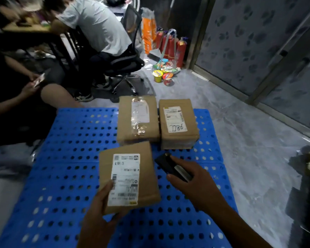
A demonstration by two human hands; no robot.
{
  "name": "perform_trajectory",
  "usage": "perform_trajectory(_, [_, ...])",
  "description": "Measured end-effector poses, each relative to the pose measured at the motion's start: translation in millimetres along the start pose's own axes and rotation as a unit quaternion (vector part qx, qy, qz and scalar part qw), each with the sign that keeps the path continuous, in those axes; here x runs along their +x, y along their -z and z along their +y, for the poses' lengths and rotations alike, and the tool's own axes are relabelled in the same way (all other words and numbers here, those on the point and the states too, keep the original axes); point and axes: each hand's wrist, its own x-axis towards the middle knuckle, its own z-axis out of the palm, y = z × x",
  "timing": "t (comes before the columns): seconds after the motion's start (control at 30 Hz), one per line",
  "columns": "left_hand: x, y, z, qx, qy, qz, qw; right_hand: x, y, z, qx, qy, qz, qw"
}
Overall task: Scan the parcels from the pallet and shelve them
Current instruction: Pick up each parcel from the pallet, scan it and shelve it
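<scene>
While the held parcel (129, 176) was pinched at its 7 o'clock corner by the left hand (97, 215), thumb on the label, one black scanner (170, 167) was gripped in the right hand (193, 183), just off at 3 o'clock. Three parcels were counted, tbh: the taped parcel (138, 119) and the pen-marked parcel (178, 122) were laid side by side at 12 o'clock on the one blue pallet (61, 158).

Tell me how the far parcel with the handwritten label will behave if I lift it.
The handwritten-label parcel looks like a square-edged cardboard box, so probably stiff, not floppy. Lying flat on the pallet, it should not roll or tip. Bare cardboard likely grips well.
</scene>
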Motion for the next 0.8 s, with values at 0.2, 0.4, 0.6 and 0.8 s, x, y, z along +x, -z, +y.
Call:
perform_trajectory(0.2, [-41.6, -9.7, -35.1, -0.016, 0.032, -0.009, 0.999, -20.4, -24.6, 19.2, -0.023, 0.0, -0.101, 0.995])
perform_trajectory(0.4, [-58.5, -16.5, -54.3, 0.004, 0.032, 0.029, 0.999, -42.7, -42.1, 20.4, -0.051, 0.024, -0.173, 0.983])
perform_trajectory(0.6, [-58.0, -30.2, -55.7, -0.044, 0.032, 0.076, 0.996, -64.0, -58.0, 6.3, -0.083, 0.04, -0.207, 0.974])
perform_trajectory(0.8, [-80.3, -12.5, -72.1, -0.02, 0.004, 0.124, 0.992, -85.9, -75.5, -17.8, -0.21, 0.109, -0.223, 0.946])
